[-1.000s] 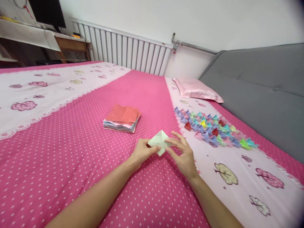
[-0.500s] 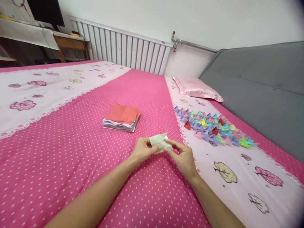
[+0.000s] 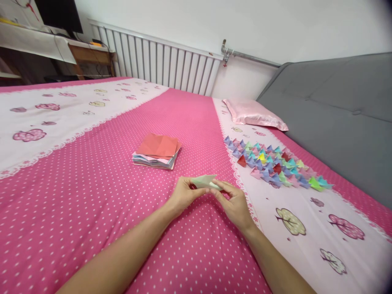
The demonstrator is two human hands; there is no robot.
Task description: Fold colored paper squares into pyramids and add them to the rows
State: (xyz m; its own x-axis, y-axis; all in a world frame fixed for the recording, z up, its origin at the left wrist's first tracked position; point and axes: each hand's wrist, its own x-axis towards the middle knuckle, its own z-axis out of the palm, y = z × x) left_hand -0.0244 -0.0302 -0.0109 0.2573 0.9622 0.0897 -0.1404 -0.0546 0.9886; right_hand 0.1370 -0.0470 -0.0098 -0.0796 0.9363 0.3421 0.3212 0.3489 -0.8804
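Note:
A pale green sheet of origami paper (image 3: 202, 181), partly folded, is held above the pink bedspread between my two hands. My left hand (image 3: 184, 193) pinches its left side, thumb along the near edge and the fingers behind it. At the right end, my right hand (image 3: 233, 202) grips the paper between thumb and forefinger. The paper is tipped nearly edge-on to me, so its underside is hidden. Beyond my left hand lies a stack of square paper sheets (image 3: 157, 148) with a red one on top.
Several rows of small folded paper boats (image 3: 277, 168) in many colours stand on the bedspread (image 3: 92, 196) at the right. Behind them are a pink pillow (image 3: 254, 114) and a grey headboard (image 3: 333, 102). A white radiator (image 3: 159, 57) lines the far wall.
The green paper has tilted from showing its broad face to lying nearly flat, edge towards me. Both hands keep their hold and have barely shifted.

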